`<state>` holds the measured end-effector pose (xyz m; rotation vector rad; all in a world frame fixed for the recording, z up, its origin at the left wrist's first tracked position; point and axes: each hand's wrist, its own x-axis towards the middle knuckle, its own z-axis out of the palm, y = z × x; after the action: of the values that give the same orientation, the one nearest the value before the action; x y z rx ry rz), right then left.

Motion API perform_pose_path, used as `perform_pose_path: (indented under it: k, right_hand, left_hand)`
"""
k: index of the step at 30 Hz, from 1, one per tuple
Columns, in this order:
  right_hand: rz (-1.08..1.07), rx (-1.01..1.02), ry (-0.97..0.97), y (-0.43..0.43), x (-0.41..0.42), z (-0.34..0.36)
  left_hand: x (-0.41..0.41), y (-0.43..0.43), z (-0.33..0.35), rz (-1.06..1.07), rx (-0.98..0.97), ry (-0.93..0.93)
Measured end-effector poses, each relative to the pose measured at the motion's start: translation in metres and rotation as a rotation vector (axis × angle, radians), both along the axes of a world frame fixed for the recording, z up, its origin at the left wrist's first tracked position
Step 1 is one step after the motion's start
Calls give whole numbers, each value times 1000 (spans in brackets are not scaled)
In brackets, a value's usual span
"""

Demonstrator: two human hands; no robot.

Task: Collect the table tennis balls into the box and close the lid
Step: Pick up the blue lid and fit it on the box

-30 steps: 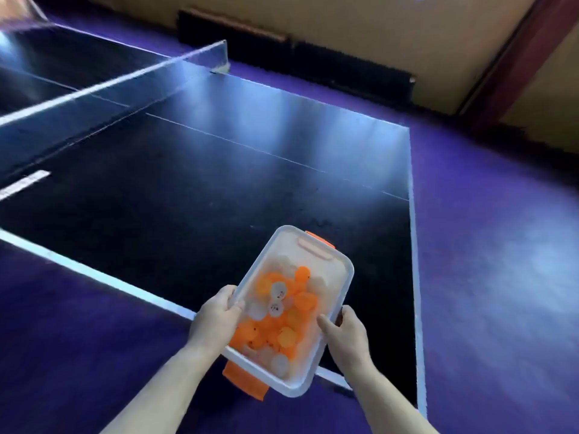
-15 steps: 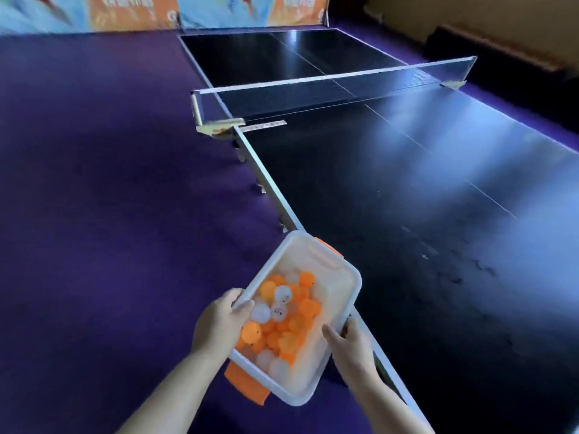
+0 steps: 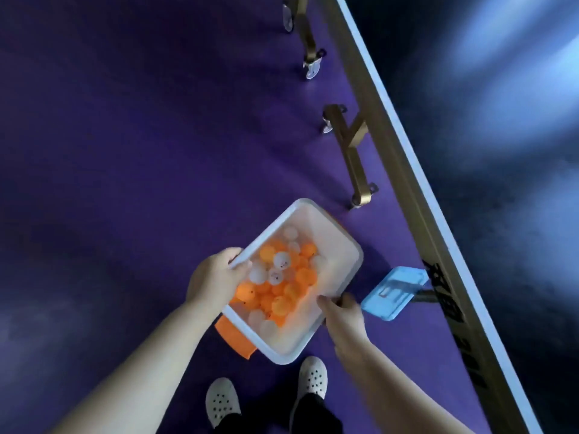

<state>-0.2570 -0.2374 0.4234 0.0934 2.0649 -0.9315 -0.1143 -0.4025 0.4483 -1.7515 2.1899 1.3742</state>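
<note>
I hold a translucent white plastic box [image 3: 332,245] with orange clip handles over the purple floor. It carries several orange and white table tennis balls [image 3: 282,280], heaped towards its near end. My left hand [image 3: 216,277] grips the box's left rim, thumb over the edge. My right hand [image 3: 343,314] grips the right rim near the front corner. The box has no lid on it. A light blue flat plastic piece [image 3: 391,292] shows just right of the box, below the table's edge.
The dark table tennis table [image 3: 501,151] runs along the right, with a white edge line and gold frame and legs [image 3: 354,151] beneath. Purple floor [image 3: 125,151] fills the left. My feet in white perforated shoes [image 3: 222,402] stand at the bottom.
My view has tipped down from the table and net to the floor beside the table. Both hands keep the same grip on the box, which now hangs over the floor.
</note>
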Motion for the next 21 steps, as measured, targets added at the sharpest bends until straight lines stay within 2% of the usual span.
perform_pose_path:
  k: [2,7,11,16,21]
  right_hand:
    - [-28,23,-27,2,-5,-60]
    - [-107,78,-13,11,-24,-205]
    - [-216,73,-33,15,-42,-305]
    - [-319,-35,-66,24,-61,-405]
    - [-385,-234,-135,24,-64,-467]
  left_hand:
    - [-5,7,-61,5,15,-32]
    - [-17,39,-201,53,-107,-6]
    - [-29,55,-307,73,-41,42]
    - [-51,44,-403,69,-165,38]
    - [-79,39,-465,8,-232,35]
